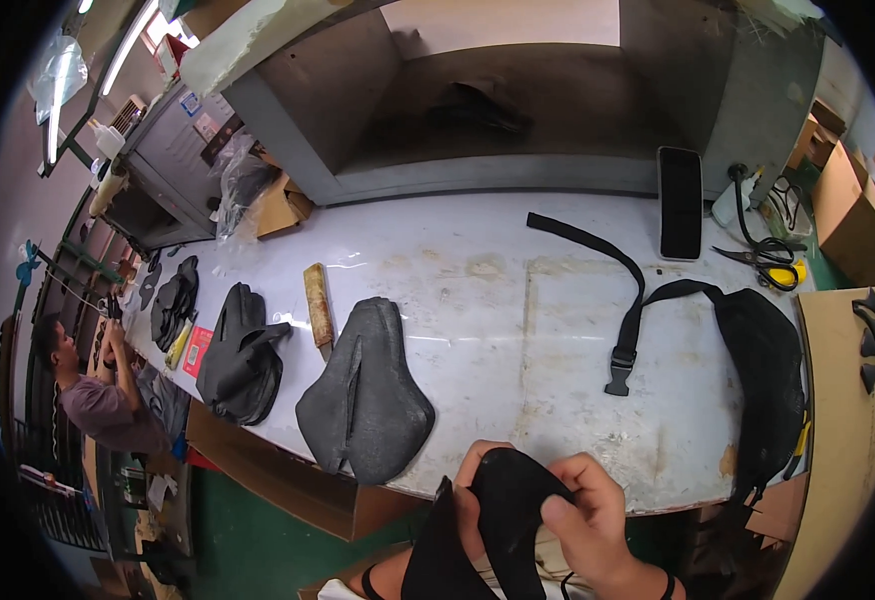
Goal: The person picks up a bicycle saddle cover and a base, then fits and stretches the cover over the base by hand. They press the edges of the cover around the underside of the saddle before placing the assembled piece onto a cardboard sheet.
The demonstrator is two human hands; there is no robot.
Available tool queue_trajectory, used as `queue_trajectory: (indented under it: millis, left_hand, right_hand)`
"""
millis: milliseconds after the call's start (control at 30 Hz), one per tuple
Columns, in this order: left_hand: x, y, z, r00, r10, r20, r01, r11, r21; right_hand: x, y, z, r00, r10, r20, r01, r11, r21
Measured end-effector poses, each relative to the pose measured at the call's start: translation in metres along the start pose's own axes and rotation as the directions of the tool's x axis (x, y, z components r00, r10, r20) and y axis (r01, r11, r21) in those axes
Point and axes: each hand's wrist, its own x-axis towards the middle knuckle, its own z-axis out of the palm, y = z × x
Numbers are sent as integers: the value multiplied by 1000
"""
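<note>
At the table's near edge I hold a black, flexible cover piece (511, 490) with a rounded tip, its long sides hanging down toward me. My left hand (471, 490) grips its left edge, with the fingers partly behind it. On the right edge, my right hand (590, 515) pinches it between thumb and fingers. Just beyond and to the left lies a dark grey bicycle saddle cover (368, 395) with a long slit down its middle. Farther left rests a stack of similar folded covers (243, 355).
Behind the white table (478, 320) stands a grey metal box (518, 180), open in front. A wooden-handled blade (319, 300), a phone (680, 205), scissors (763, 260) and a black waist bag (763, 350) with its buckled strap surround the work area. A co-worker (103, 400) is at far left.
</note>
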Motion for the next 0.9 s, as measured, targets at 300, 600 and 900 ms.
queue_trajectory:
  millis: [300,600,900]
  left_hand:
    - [18,-57,-13,914,212,346,27,818,-574]
    - [3,-37,-11,950,98,297,48,893,-447]
    - [-12,26,-26,902,-406,147,258,780,570]
  right_hand:
    - [7,-11,-6,742,-469,479,668,453,-591]
    - [9,-17,-7,964,-31,264,142,899,-414]
    - [13,-26,-23,967,2,257,162,772,-615]
